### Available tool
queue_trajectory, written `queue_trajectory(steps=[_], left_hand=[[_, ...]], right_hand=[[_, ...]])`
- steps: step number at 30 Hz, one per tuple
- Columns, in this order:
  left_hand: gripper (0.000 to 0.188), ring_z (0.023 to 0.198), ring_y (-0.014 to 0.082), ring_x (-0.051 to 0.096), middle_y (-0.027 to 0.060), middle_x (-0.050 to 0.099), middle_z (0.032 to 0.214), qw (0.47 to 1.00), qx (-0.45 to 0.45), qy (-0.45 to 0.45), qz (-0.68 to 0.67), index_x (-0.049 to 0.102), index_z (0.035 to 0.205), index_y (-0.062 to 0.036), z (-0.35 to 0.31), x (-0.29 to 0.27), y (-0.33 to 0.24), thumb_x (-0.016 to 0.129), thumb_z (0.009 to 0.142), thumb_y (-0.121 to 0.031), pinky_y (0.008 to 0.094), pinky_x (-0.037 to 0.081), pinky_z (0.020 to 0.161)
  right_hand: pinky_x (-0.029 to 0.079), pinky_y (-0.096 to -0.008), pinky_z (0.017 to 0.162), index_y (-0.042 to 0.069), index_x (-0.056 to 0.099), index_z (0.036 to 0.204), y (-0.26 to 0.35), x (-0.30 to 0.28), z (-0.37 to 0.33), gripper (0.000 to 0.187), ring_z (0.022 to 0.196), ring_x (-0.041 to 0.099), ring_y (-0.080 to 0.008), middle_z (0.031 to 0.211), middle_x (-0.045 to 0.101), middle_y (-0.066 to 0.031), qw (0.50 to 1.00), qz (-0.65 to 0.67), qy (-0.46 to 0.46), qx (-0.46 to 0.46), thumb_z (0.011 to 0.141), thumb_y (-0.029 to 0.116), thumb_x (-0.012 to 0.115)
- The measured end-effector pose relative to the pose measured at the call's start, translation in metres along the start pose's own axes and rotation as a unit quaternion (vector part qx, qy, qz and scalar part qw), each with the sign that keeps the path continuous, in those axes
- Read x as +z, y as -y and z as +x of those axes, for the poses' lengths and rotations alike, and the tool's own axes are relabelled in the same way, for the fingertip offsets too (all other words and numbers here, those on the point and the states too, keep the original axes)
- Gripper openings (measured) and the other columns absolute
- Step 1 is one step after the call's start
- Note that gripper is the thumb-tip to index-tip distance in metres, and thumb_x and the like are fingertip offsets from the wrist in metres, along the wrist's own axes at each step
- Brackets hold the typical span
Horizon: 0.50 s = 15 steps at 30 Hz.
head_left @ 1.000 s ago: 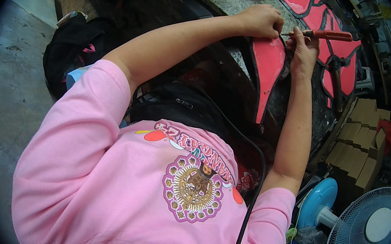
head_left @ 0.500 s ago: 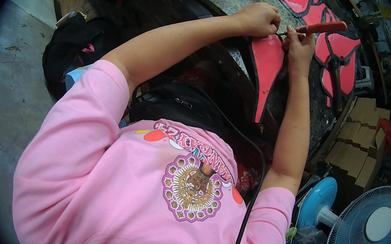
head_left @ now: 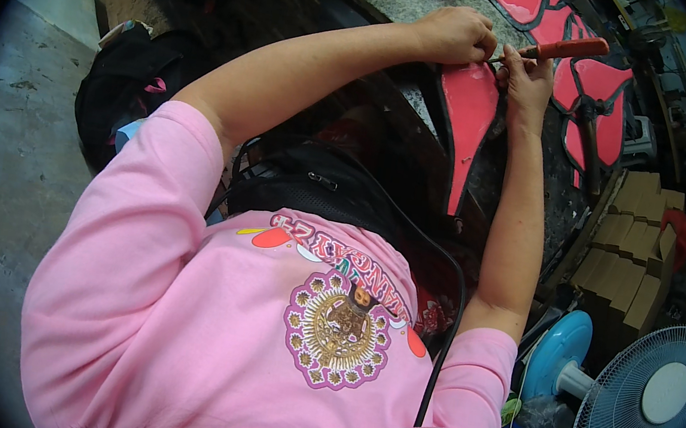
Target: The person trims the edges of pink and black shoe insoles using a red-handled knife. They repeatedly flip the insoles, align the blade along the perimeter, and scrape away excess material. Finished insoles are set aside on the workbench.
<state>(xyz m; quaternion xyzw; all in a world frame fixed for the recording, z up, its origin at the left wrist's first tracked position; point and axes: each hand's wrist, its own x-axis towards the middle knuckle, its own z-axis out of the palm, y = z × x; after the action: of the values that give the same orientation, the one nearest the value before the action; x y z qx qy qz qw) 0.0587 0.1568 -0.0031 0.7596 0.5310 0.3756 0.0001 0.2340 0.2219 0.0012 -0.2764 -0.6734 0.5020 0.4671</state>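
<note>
Red-pink and glossy, with a black border: a tapered panel [head_left: 468,109] at the near side of the grey stone-topped bench [head_left: 406,1], between the two forearms, wide end by the hands and narrow tip pointing back toward the body. Impossible to tell how much of it lies on the bench. Left hand [head_left: 461,37] curled closed at the top of the wide end, with fingertips hidden; cannot tell whether gripping the edge or something finer. Right hand [head_left: 529,87] just beside, thumb and fingers closed around the front part of a red-handled tool [head_left: 568,49], with handle slanting up to the right and thin shaft toward the left hand. Probably light, thin and bendable in the panel's case, likely a bit slick on the shiny face and floppy toward the tip. Best held by the broad end, close to the dark border, with the tail supported against twisting. Farther right, more red-pink panels [head_left: 607,80] with similar dark edging, and a dark hammer-like tool [head_left: 591,151] over them.
</note>
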Motion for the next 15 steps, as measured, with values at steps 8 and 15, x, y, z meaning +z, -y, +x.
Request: queue_trajectory(steps=[8, 15], left_hand=[[0.017, 0.089, 0.0281, 0.066, 0.0079, 0.066, 0.091, 0.993, 0.012, 0.025, -0.116, 0.076, 0.086, -0.0135, -0.001, -0.005, 0.014, 0.061, 0.077, -0.012, 0.0367, 0.052, 0.082], [0.014, 0.092, 0.028, 0.064, 0.007, 0.066, 0.09, 0.998, 0.019, -0.003, -0.067, 0.073, 0.085, -0.0107, -0.004, -0.003, 0.009, 0.062, 0.076, -0.013, 0.0378, 0.052, 0.083]], right_hand=[[0.044, -0.0219, 0.049, 0.01, 0.054, 0.1, 0.002, -0.002, 0.001, 0.025, 0.056, 0.059, -0.0096, 0.077, 0.064, -0.0028, 0.999, 0.037, -0.009, 0.024, 0.088, 0.013, 0.075], [0.043, -0.0219, 0.05, 0.009, 0.054, 0.099, 0.0, 0.001, 0.0, 0.023, 0.056, 0.057, -0.0096, 0.078, 0.063, -0.0023, 0.999, 0.017, 0.028, 0.007, 0.089, 0.013, 0.074]])
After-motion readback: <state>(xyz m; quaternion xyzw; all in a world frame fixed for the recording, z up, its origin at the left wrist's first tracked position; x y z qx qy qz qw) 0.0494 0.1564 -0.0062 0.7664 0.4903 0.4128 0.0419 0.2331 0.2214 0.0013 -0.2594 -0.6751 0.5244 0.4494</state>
